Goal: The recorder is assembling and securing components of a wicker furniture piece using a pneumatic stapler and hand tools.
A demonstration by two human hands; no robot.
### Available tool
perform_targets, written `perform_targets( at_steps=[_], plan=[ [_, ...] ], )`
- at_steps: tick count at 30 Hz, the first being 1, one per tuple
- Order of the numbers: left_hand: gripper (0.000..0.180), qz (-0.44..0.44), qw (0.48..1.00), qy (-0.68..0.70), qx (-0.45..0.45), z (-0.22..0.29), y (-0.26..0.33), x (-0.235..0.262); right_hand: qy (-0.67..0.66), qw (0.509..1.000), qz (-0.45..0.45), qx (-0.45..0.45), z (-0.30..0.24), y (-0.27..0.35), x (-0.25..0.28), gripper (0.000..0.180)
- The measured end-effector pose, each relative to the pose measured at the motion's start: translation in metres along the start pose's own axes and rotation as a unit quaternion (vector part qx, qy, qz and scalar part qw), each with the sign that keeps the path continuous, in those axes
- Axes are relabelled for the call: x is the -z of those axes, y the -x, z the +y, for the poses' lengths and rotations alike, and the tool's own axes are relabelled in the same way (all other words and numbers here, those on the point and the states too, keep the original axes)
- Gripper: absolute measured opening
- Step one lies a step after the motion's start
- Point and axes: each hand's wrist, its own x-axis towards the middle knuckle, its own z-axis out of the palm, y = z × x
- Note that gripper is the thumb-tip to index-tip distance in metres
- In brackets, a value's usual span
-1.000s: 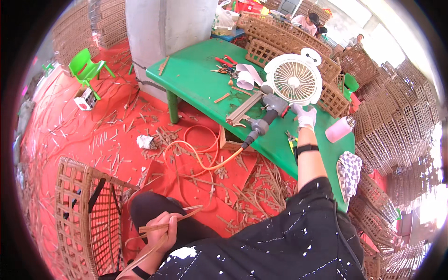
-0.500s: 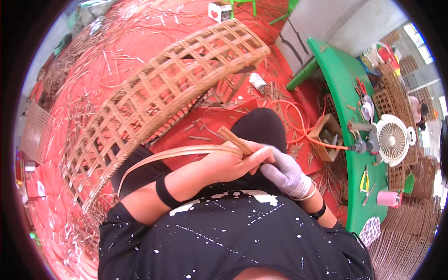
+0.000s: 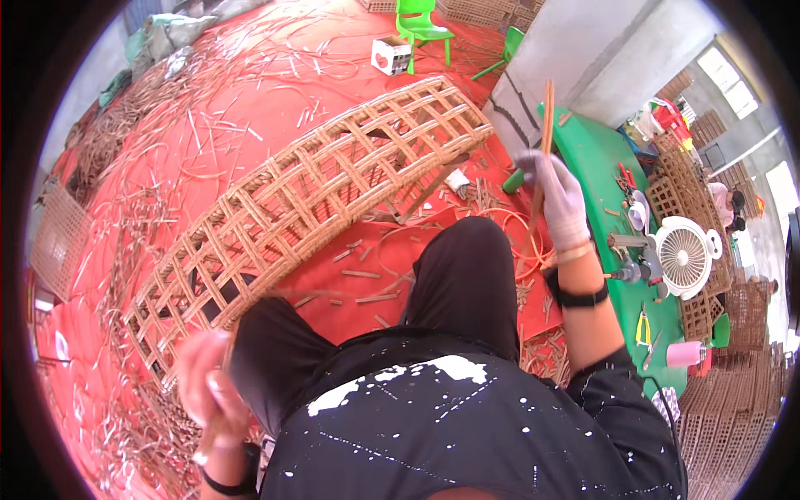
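Observation:
My right hand (image 3: 560, 198), in a pale glove, is raised at the right beside the green table. Its fingers are closed round a few long brown rattan strips (image 3: 547, 117) that stand nearly upright. My bare left hand (image 3: 212, 387) is low at the left, near the close end of a woven rattan frame (image 3: 312, 187). Motion blurs its fingers, so whether they hold anything cannot be made out. The long openwork frame slants from beside my left knee to the far middle, partly resting over my left leg.
A green table (image 3: 596, 175) on the right carries a white fan (image 3: 685, 257), a power tool (image 3: 637, 271), yellow-handled pliers (image 3: 642, 327) and a pink cup (image 3: 685, 354). Strip offcuts litter the red floor. A green chair (image 3: 421, 29) and a small box (image 3: 392, 57) stand at the back.
My hands have parted: the right has swung up and right with the strips, the left down and left. The long bent strips by my left forearm no longer show.

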Motion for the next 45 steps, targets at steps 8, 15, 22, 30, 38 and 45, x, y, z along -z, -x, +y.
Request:
perform_targets(
  at_steps=[8, 15, 22, 30, 38, 45],
  plan=[
    [0.033, 0.024, 0.935, -0.346, 0.079, -0.044, 0.031, 0.009, -0.141, 0.979, 0.021, -0.144, 0.051, -0.068, -0.040, 0.033],
    [0.035, 0.040, 0.934, -0.341, 0.101, -0.080, 0.044, 0.006, -0.163, 0.983, 0.042, -0.069, 0.047, -0.016, -0.042, 0.028],
    [0.037, 0.058, 0.952, -0.287, 0.093, -0.109, 0.066, -0.006, -0.068, 0.982, 0.176, -0.001, 0.050, 0.039, -0.066, 0.027],
    [0.034, 0.115, 0.973, -0.157, 0.123, -0.102, 0.080, -0.009, -0.146, 0.973, 0.170, -0.057, 0.033, 0.045, -0.072, 0.029],
    [0.036, 0.205, 0.956, 0.060, 0.201, -0.097, 0.066, 0.013, -0.190, 0.958, 0.207, -0.051, -0.010, 0.042, -0.037, 0.029],
    [0.032, 0.066, 0.984, -0.098, 0.131, -0.070, -0.004, -0.006, -0.089, 0.972, 0.209, -0.062, 0.050, 0.014, -0.007, 0.031]
  ],
)
